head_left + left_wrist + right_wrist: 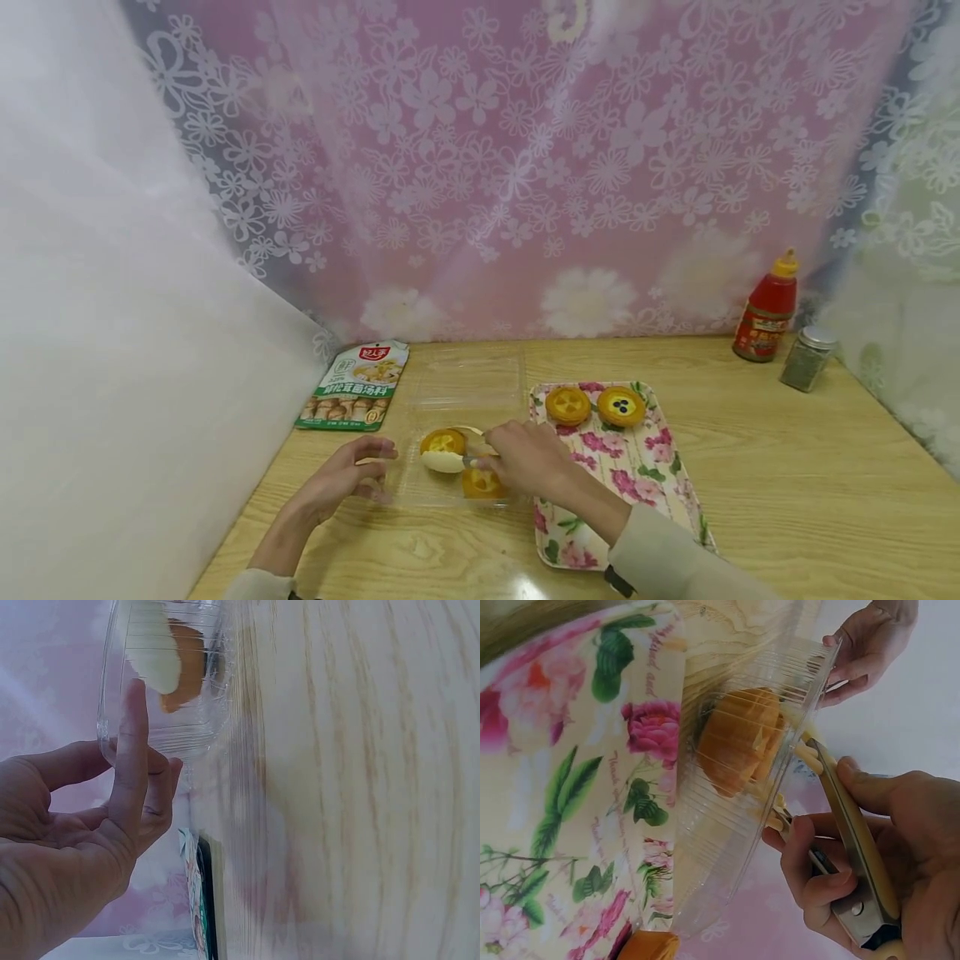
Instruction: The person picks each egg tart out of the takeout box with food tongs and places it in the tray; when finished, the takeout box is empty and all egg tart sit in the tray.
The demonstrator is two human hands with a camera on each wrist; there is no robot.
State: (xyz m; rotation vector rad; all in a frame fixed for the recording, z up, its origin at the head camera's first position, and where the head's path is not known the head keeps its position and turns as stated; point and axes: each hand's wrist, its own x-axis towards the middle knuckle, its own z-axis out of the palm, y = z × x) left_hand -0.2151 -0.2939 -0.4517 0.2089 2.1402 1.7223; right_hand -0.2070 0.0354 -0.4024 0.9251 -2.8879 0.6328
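Observation:
My right hand [528,457] grips a pair of tongs [859,855] with metal arms and cream-coloured tips. In the head view those tips lie about an egg tart [442,442] inside a clear plastic box [420,492]. A second egg tart [482,483] sits beside it in the box, nearer to me. At the box's left side is my left hand [347,479], its fingers loosely bent and touching or nearly touching the wall; the left wrist view [112,802] has the thumb behind the box corner. The box's lid [468,379] lies folded back.
Right of the box lies a flowered tray [622,492] bearing two egg tarts [567,406] at its far end. A green-and-white food pouch [356,387] lies at the back left. At the back right stand a red sauce bottle [767,312] and a spice jar [808,360].

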